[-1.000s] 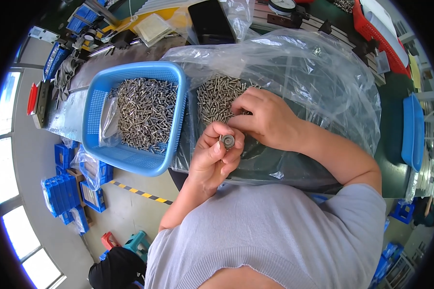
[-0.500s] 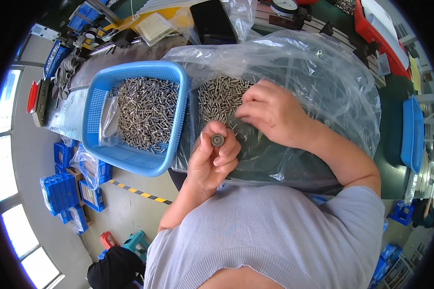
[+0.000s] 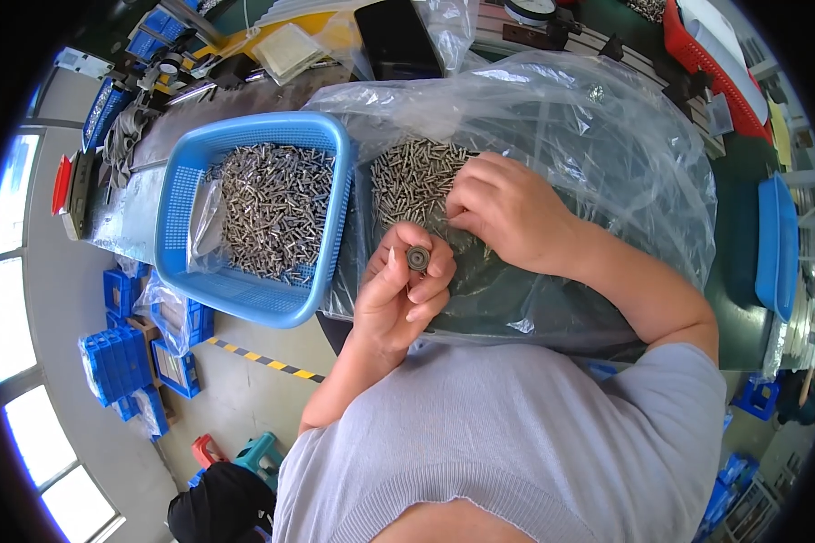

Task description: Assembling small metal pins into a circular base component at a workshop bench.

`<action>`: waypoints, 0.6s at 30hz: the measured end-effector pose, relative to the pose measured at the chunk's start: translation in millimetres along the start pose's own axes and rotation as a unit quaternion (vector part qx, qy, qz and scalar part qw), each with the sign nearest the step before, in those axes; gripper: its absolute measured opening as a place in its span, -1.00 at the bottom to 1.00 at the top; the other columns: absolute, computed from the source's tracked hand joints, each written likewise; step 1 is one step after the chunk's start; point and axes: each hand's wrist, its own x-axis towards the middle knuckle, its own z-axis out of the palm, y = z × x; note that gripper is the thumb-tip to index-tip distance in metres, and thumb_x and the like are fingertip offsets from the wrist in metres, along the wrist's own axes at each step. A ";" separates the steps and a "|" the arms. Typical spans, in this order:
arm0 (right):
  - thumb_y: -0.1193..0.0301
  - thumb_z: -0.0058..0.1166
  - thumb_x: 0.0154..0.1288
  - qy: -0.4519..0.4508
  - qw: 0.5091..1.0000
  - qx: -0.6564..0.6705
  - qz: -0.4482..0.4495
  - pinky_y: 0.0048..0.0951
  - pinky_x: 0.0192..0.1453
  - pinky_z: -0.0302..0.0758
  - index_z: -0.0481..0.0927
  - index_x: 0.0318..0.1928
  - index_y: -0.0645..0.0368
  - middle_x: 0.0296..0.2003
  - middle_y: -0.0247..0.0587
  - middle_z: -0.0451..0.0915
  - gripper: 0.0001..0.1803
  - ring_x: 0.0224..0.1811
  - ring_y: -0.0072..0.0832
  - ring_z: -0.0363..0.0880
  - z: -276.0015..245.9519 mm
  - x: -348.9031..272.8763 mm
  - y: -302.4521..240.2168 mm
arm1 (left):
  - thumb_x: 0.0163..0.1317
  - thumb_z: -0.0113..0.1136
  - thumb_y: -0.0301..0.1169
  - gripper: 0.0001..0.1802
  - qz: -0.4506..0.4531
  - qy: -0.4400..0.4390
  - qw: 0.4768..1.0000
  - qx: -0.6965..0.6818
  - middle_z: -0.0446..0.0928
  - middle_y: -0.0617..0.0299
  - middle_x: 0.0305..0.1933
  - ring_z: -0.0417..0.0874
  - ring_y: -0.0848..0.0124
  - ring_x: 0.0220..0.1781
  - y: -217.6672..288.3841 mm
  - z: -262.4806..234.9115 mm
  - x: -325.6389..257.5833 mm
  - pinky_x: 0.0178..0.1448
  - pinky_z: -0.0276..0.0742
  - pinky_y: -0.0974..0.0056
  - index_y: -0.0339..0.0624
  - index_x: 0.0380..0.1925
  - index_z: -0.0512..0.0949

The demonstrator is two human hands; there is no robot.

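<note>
Between the thumb and fingers of my left hand (image 3: 397, 294) is a small round metal part with rings on its end face (image 3: 417, 259). Its circular end points up toward me. My right hand (image 3: 505, 210) is just to the right, its fingers curled and pinched together over the edge of a pile of small metal pins (image 3: 414, 179). Whatever sits between those fingertips is hidden. The pile lies on a clear plastic sheet (image 3: 598, 154). To the left, a blue plastic basket (image 3: 330, 136) holds many more such pins and a clear plastic bag.
A black phone (image 3: 397, 41) lies behind the plastic sheet. At the back right stand a dial gauge (image 3: 529, 9) and a red basket (image 3: 711, 77) with papers. A blue tray (image 3: 775, 249) sits at the right edge. Blue crates (image 3: 115, 364) are stacked on the floor at left.
My left hand has shifted slightly right, carrying the round metal part closer to my right hand. The right hand's fingers have curled in a little more.
</note>
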 end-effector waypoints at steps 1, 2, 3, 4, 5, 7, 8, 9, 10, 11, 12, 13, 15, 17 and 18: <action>0.48 0.16 0.05 -0.001 1.000 0.000 -0.004 -0.30 -0.23 0.41 0.48 -0.42 0.18 -0.39 -0.23 0.45 -0.88 -0.30 -0.25 0.45 -4.2 1.1 -0.9 | 0.33 0.08 -0.16 -0.69 -0.008 -0.009 1.000 0.007 0.35 0.15 -0.29 0.18 0.61 -0.52 -0.3 -1.0 -0.2 -0.59 0.12 0.59 -0.10 -0.08 0.37; 0.48 0.13 0.11 -0.014 0.997 0.061 0.037 -0.32 -0.23 0.40 0.46 -0.40 0.20 -0.40 -0.23 0.44 -0.89 -0.31 -0.28 0.43 -9.2 1.8 -2.3 | 0.32 0.10 -0.18 -0.69 -0.015 -0.018 1.000 0.014 0.35 0.14 -0.28 0.18 0.61 -0.52 -0.5 -1.1 -0.3 -0.59 0.12 0.59 -0.10 -0.08 0.37; 0.49 0.10 0.18 -0.028 0.989 0.122 0.079 -0.34 -0.22 0.38 0.44 -0.38 0.22 -0.41 -0.22 0.42 -0.89 -0.33 -0.30 0.41 -12.4 2.0 -3.4 | 0.33 0.07 -0.15 -0.69 -0.017 -0.015 0.999 0.025 0.36 0.15 -0.30 0.17 0.62 -0.54 -0.7 1.0 -0.3 -0.59 0.11 0.59 -0.10 -0.10 0.38; 0.49 0.10 0.18 -0.029 0.989 0.121 0.075 -0.34 -0.22 0.38 0.44 -0.38 0.22 -0.41 -0.22 0.42 -0.89 -0.33 -0.30 0.41 -12.8 1.9 -3.6 | 0.33 0.07 -0.15 -0.69 -0.013 -0.016 0.999 0.026 0.36 0.15 -0.30 0.17 0.62 -0.54 -0.3 1.9 0.0 -0.59 0.11 0.59 -0.10 -0.10 0.38; 0.49 0.07 0.22 -0.043 0.981 0.154 0.111 -0.37 -0.23 0.37 0.43 -0.37 0.23 -0.41 -0.23 0.41 -0.90 -0.34 -0.35 0.39 -12.7 1.7 -4.2 | 0.34 0.05 -0.14 -0.69 -0.021 -0.004 0.999 0.033 0.36 0.15 -0.32 0.15 0.62 -0.55 0.1 2.7 0.0 -0.59 0.10 0.59 -0.10 -0.10 0.38; 0.49 0.04 0.26 -0.059 0.970 0.187 0.144 -0.41 -0.23 0.35 0.42 -0.36 0.24 -0.42 -0.25 0.39 -0.90 -0.36 -0.39 0.37 -14.0 2.3 -6.0 | 0.37 -0.01 -0.10 -0.68 -0.030 0.022 0.998 0.045 0.37 0.17 -0.36 0.12 0.62 -0.58 -1.0 5.1 -0.9 -0.59 0.06 0.57 -0.08 -0.10 0.38; 0.48 0.02 0.29 -0.066 0.962 0.213 0.156 -0.42 -0.23 0.35 0.42 -0.36 0.24 -0.42 -0.25 0.38 -0.89 -0.36 -0.42 0.36 -16.4 3.4 -7.9 | 0.37 -0.01 -0.10 -0.68 -0.026 0.022 0.998 0.045 0.37 0.17 -0.36 0.12 0.62 -0.58 -1.2 6.0 -0.6 -0.59 0.06 0.57 -0.08 -0.10 0.38; 0.47 0.01 0.31 -0.073 0.954 0.238 0.168 -0.44 -0.23 0.35 0.41 -0.35 0.24 -0.42 -0.26 0.37 -0.88 -0.36 -0.44 0.35 -18.2 4.8 -10.1 | 0.37 -0.02 -0.10 -0.69 -0.026 0.027 0.998 0.051 0.37 0.19 -0.38 0.12 0.63 -0.59 -1.1 6.6 0.2 -0.59 0.05 0.57 -0.08 -0.10 0.39; 0.47 0.01 0.31 -0.075 0.954 0.238 0.168 -0.44 -0.23 0.35 0.41 -0.35 0.24 -0.42 -0.26 0.37 -0.88 -0.36 -0.44 0.35 -20.1 5.4 -13.4 | 0.37 -0.02 -0.10 -0.69 -0.027 0.031 0.998 0.057 0.37 0.21 -0.39 0.13 0.63 -0.59 -1.4 7.3 0.8 -0.60 0.04 0.56 -0.07 -0.10 0.39; 0.47 0.01 0.31 -0.080 0.950 0.256 0.159 -0.44 -0.23 0.34 0.41 -0.36 0.25 -0.41 -0.27 0.37 -0.87 -0.36 -0.44 0.35 -21.7 5.8 -16.9 | 0.37 -0.02 -0.10 -0.69 -0.026 0.031 0.998 0.056 0.37 0.21 -0.39 0.13 0.63 -0.59 -1.7 7.7 1.1 -0.60 0.04 0.56 -0.07 -0.10 0.39; 0.46 0.01 0.32 -0.085 0.946 0.274 0.150 -0.45 -0.23 0.34 0.41 -0.36 0.25 -0.41 -0.27 0.37 -0.86 -0.36 -0.44 0.35 -22.0 5.5 -19.9 | 0.37 -0.02 -0.09 -0.68 -0.025 0.033 0.997 0.066 0.36 0.23 -0.42 0.13 0.63 -0.59 -2.0 8.0 1.2 -0.60 0.03 0.55 -0.07 -0.10 0.40; 0.46 0.01 0.32 -0.086 0.946 0.274 0.149 -0.45 -0.23 0.34 0.41 -0.36 0.25 -0.41 -0.27 0.37 -0.86 -0.36 -0.44 0.35 -20.9 5.3 -22.3 | 0.36 -0.01 -0.08 -0.68 -0.024 0.035 0.996 0.078 0.36 0.25 -0.45 0.13 0.63 -0.60 -1.9 8.1 1.8 -0.60 0.02 0.55 -0.06 -0.11 0.41; 0.42 0.04 0.29 -0.059 0.958 0.260 0.107 -0.37 -0.25 0.38 0.44 -0.38 0.23 -0.44 -0.18 0.43 -0.85 -0.36 -0.31 0.42 -17.9 5.8 -26.7 | 0.35 0.00 -0.08 -0.68 -0.028 0.037 0.995 0.086 0.35 0.27 -0.47 0.13 0.63 -0.60 -1.4 8.8 2.6 -0.60 0.02 0.54 -0.06 -0.12 0.42; 0.42 0.05 0.28 -0.051 0.964 0.243 0.091 -0.34 -0.25 0.38 0.44 -0.38 0.22 -0.45 -0.17 0.43 -0.85 -0.36 -0.28 0.42 -15.9 5.9 -27.5 | 0.35 0.02 -0.07 -0.68 -0.034 0.038 0.994 0.093 0.35 0.28 -0.49 0.13 0.63 -0.61 -1.4 9.8 3.3 -0.60 0.02 0.54 -0.06 -0.13 0.42; 0.42 0.06 0.27 -0.043 0.970 0.225 0.075 -0.32 -0.26 0.38 0.44 -0.39 0.22 -0.45 -0.16 0.42 -0.85 -0.37 -0.25 0.42 -15.4 5.8 -27.6 | 0.33 0.04 -0.07 -0.68 -0.034 0.048 0.993 0.102 0.35 0.29 -0.49 0.13 0.64 -0.61 -1.6 10.7 3.6 -0.60 0.01 0.54 -0.06 -0.14 0.43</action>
